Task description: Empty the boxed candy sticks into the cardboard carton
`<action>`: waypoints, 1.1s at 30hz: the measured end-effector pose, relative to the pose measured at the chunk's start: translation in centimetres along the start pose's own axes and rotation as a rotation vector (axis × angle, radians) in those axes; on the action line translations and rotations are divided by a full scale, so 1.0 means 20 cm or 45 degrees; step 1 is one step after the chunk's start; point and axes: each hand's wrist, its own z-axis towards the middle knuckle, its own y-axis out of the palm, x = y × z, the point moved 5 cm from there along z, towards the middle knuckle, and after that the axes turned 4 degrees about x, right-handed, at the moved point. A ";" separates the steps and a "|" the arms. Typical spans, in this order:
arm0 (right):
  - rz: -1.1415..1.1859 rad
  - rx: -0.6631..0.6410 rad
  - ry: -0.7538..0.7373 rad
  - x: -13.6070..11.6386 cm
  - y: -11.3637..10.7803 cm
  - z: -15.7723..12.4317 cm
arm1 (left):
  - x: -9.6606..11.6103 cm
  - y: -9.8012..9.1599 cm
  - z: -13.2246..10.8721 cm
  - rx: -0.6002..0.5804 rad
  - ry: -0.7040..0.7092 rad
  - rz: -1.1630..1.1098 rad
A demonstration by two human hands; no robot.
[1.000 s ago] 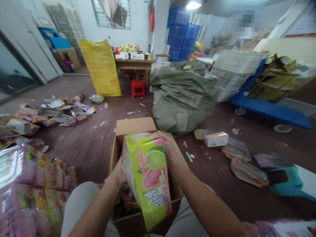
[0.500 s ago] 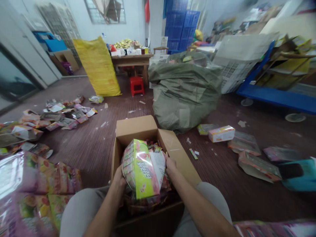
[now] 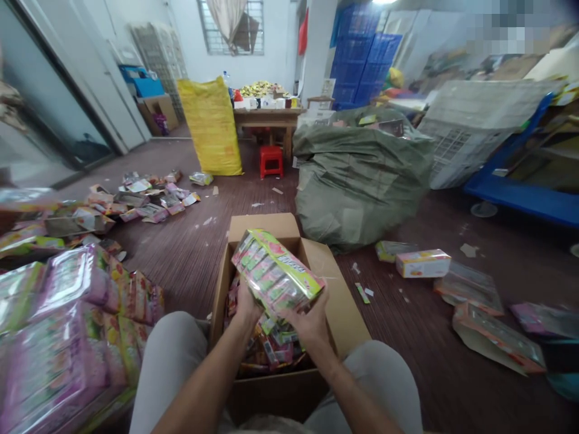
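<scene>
Both hands hold a display box [image 3: 278, 274] of small green and pink packs, with a clear plastic window facing up and a lime-green printed side. It is tilted above an open cardboard carton [image 3: 265, 228] between my knees. My left hand [image 3: 248, 306] grips the near left underside of the box. My right hand [image 3: 312, 318] wraps its near right end, thumb across the window. Below it, loose small packets [image 3: 274, 349] in pink, green and dark wrappers lie in the carton, partly hidden by the box and my hands.
Wrapped fruit-print boxes [image 3: 58, 355] are stacked at my left. Flattened empty packages [image 3: 140, 199] litter the floor beyond. A large green sack [image 3: 362, 187], a yellow sack [image 3: 211, 126] and a red stool [image 3: 271, 161] stand ahead. Empty boxes [image 3: 423, 264] and a blue cart [image 3: 529, 193] are right.
The display box has turned in my hands, so its windowed face now points up. My right hand has moved to its near end. Loose packets show beneath it; the view has swung left.
</scene>
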 end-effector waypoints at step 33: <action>0.046 -0.502 -0.355 -0.72 0.15 0.64 | 0.36 0.19 -0.12 -0.323 0.308 0.356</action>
